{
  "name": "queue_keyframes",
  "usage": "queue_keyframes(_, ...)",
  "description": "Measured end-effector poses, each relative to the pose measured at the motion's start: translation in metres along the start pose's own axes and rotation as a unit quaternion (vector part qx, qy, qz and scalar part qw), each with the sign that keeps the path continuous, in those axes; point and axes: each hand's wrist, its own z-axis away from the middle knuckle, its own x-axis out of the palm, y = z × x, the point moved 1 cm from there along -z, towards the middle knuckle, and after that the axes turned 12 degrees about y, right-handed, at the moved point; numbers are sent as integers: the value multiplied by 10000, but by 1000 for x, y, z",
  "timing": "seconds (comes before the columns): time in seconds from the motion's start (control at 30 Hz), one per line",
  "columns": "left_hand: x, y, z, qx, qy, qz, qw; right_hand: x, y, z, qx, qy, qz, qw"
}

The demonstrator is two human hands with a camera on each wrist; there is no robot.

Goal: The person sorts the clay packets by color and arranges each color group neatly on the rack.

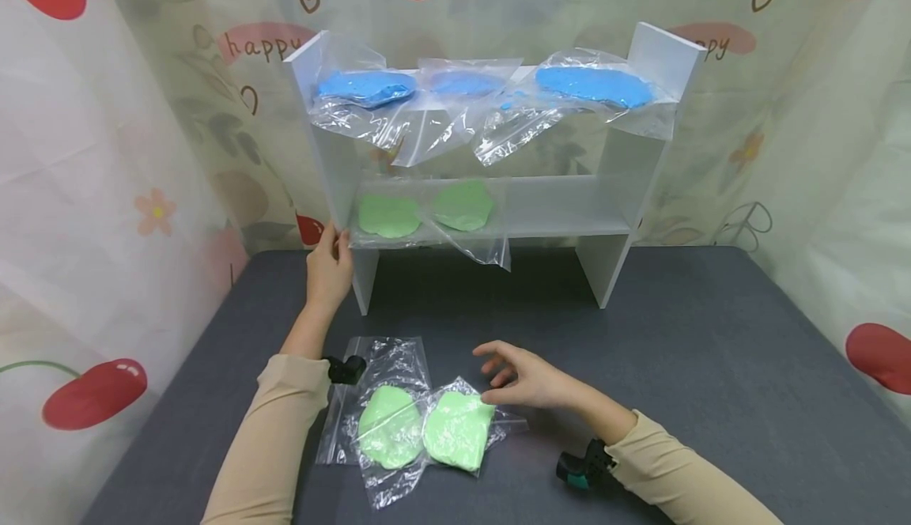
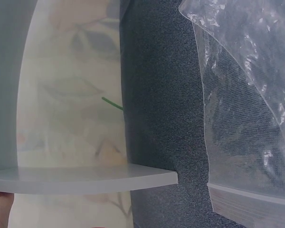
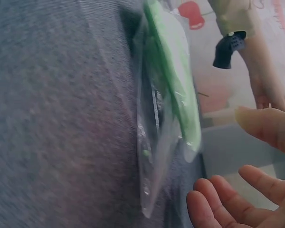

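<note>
Head view gave me the only readable writing: "happy" (image 1: 262,45) printed on the backdrop behind the shelf (image 1: 644,169), and a partly hidden repeat of it at the shelf's right post.

My left hand (image 1: 329,268) rested against the shelf's left side panel, fingers fairly straight along its edge, thumb toward the front; it pinched nothing. My right hand (image 1: 523,379) hovered loosely spread, fingers relaxed and slightly bent, just beside the right green bag (image 1: 457,430) on the grey table (image 1: 712,367). I could not tell whether the fingertips touched its plastic. That bag overlapped the left green bag (image 1: 387,424), both lying flat in front of the shelf.

On the lower board sat two more green bags (image 1: 427,210); on the top board, three blue bags (image 1: 470,90), their plastic hanging over the front edge.

Left wrist view showed only a fingertip (image 2: 1,205) under the panel's edge (image 2: 85,179), plus table cloth and a corner of clear plastic (image 2: 247,95). Right wrist view showed the open fingers (image 3: 228,206) apart from each other, near the bag's edge (image 3: 173,99), seen side-on, with the other forearm beyond.
</note>
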Motion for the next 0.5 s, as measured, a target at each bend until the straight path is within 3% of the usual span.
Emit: queue_keyframes(0.5, -1, 4, -1, -257, -189, -196, 9993, 13, 7, 3, -14, -547, 142, 9984)
